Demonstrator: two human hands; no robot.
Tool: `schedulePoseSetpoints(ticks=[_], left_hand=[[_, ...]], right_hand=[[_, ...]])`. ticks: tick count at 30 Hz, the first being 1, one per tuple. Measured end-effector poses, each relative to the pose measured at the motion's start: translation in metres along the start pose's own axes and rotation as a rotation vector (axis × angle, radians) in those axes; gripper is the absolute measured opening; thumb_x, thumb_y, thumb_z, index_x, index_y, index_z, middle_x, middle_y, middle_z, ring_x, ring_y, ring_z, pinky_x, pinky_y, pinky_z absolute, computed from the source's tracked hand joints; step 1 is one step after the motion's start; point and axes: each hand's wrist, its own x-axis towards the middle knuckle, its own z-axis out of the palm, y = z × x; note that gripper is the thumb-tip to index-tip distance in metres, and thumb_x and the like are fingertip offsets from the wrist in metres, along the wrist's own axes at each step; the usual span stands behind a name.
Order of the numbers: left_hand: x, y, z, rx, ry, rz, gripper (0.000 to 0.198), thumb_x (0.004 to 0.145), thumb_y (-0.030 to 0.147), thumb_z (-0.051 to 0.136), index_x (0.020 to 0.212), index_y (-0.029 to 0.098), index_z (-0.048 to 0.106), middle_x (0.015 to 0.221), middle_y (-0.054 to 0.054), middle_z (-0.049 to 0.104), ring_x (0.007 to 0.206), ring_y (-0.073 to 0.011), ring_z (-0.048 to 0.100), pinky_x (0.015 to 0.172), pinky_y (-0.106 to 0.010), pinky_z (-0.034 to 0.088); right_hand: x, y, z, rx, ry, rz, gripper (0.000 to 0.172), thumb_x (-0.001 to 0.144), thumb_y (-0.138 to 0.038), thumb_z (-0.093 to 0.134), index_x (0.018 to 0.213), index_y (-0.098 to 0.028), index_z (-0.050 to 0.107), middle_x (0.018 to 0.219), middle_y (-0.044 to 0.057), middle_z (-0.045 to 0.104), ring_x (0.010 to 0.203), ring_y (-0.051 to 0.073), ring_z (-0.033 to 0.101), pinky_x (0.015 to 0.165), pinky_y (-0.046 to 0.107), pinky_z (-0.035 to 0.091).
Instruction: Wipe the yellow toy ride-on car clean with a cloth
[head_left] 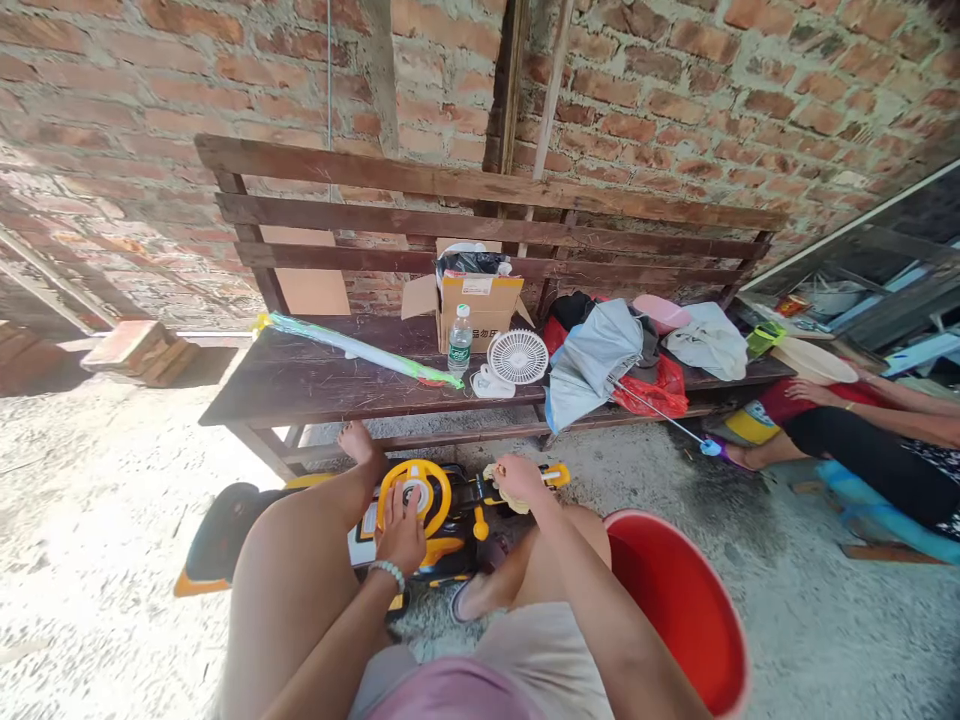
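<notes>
Dark wooden bench (300, 385) against red brick wall (675, 100)
Holding open cardboard box (480, 305), clear plastic water bottle (460, 340), small white fan (517, 357), grey folded umbrella (592, 360); round red plastic basin (682, 600) nearby on concrete.

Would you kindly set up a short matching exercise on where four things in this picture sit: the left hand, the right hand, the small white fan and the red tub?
Things:
1. left hand
2. right hand
3. white fan
4. red tub

Places:
A. on the wooden bench, beside the water bottle
B. on the yellow steering wheel of the toy car
C. on the ground by the person's right leg
D. holding a pale cloth at the yellow handlebar end

Pairs: 1-B, 2-D, 3-A, 4-C
</notes>
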Motion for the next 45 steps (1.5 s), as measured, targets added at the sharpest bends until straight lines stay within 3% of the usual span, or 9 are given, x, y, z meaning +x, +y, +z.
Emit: schedulePoseSetpoints(ticks=[4, 10, 20, 28, 31, 35, 39, 42, 45], left_hand=[[0.002, -0.004, 0.003, 0.012, 0.009, 0.02, 0.067, 0.103, 0.021, 0.042, 0.171, 0.024, 0.038, 0.185, -0.012, 0.008, 0.172, -0.0328, 0.006, 0.125, -0.068, 0.04], [0.0, -0.003, 0.005, 0.047, 0.017, 0.06, 0.066, 0.103, 0.019, 0.04, 0.17, 0.022, 0.04, 0.185, -0.012, 0.011, 0.172, -0.0323, 0.006, 0.128, -0.066, 0.037], [0.002, -0.003, 0.005, 0.054, 0.022, 0.009, 0.066, 0.104, 0.02, 0.04, 0.17, 0.023, 0.039, 0.186, -0.012, 0.008, 0.172, -0.0317, 0.005, 0.125, -0.067, 0.04], [0.0, 0.001, 0.004, 0.044, 0.02, 0.035, 0.066, 0.104, 0.02, 0.039, 0.17, 0.022, 0.04, 0.185, -0.013, 0.01, 0.172, -0.0328, 0.006, 0.126, -0.068, 0.038], [0.0, 0.004, 0.002, 0.053, 0.009, 0.019, 0.066, 0.105, 0.021, 0.037, 0.171, 0.023, 0.038, 0.185, -0.012, 0.008, 0.172, -0.0324, 0.005, 0.123, -0.069, 0.042], [-0.001, 0.008, -0.001, 0.051, -0.008, 0.002, 0.067, 0.104, 0.022, 0.044, 0.171, 0.024, 0.037, 0.185, -0.013, 0.008, 0.172, -0.0324, 0.005, 0.123, -0.069, 0.041], [-0.003, 0.012, -0.007, 0.034, -0.009, -0.012, 0.067, 0.103, 0.022, 0.048, 0.169, 0.025, 0.04, 0.185, -0.012, 0.009, 0.172, -0.0317, 0.005, 0.125, -0.069, 0.04], [-0.005, 0.016, -0.012, 0.025, -0.034, -0.018, 0.066, 0.104, 0.02, 0.042, 0.17, 0.025, 0.039, 0.186, -0.011, 0.006, 0.172, -0.0303, 0.003, 0.124, -0.07, 0.039], [-0.007, 0.017, -0.015, 0.018, -0.058, -0.014, 0.067, 0.105, 0.02, 0.041, 0.171, 0.023, 0.035, 0.186, -0.012, 0.003, 0.172, -0.0305, 0.001, 0.124, -0.071, 0.039]], right_hand=[[0.011, 0.014, -0.016, -0.001, -0.055, 0.043, 0.021, 0.096, -0.032, 0.07, 0.105, -0.019, 0.085, 0.115, 0.014, 0.081, 0.111, 0.029, 0.072, 0.094, 0.034, 0.052], [0.006, 0.071, -0.038, -0.084, -0.017, 0.214, 0.029, 0.092, -0.027, 0.073, 0.116, -0.014, 0.083, 0.129, 0.024, 0.076, 0.131, 0.038, 0.064, 0.102, 0.043, 0.052], [0.008, 0.001, 0.006, -0.098, 0.017, -0.012, 0.027, 0.097, -0.019, 0.062, 0.113, -0.018, 0.084, 0.132, 0.017, 0.073, 0.13, 0.032, 0.057, 0.102, 0.039, 0.047], [-0.02, 0.104, -0.005, -0.169, 0.208, 0.215, 0.032, 0.105, -0.024, 0.053, 0.127, -0.019, 0.076, 0.14, 0.017, 0.064, 0.131, 0.031, 0.05, 0.095, 0.035, 0.045], [-0.022, 0.119, -0.002, -0.067, 0.321, 0.328, 0.033, 0.106, -0.028, 0.054, 0.13, -0.019, 0.074, 0.14, 0.017, 0.063, 0.13, 0.029, 0.05, 0.1, 0.035, 0.043], [-0.02, 0.098, 0.019, 0.053, 0.465, 0.588, 0.044, 0.108, -0.033, 0.046, 0.14, -0.011, 0.066, 0.139, 0.025, 0.06, 0.126, 0.035, 0.053, 0.105, 0.044, 0.042], [-0.03, 0.056, 0.058, 0.265, 0.569, 0.633, 0.058, 0.104, -0.037, 0.047, 0.155, -0.009, 0.053, 0.15, 0.029, 0.05, 0.133, 0.041, 0.053, 0.106, 0.048, 0.044], [-0.046, 0.022, 0.09, 0.387, 0.424, 0.577, 0.07, 0.103, -0.033, 0.044, 0.167, -0.007, 0.035, 0.147, 0.03, 0.051, 0.127, 0.04, 0.061, 0.104, 0.049, 0.048], [-0.061, -0.004, 0.112, 0.346, 0.221, 0.418, 0.07, 0.101, -0.028, 0.048, 0.168, -0.012, 0.036, 0.154, 0.027, 0.048, 0.134, 0.038, 0.06, 0.109, 0.045, 0.049]])
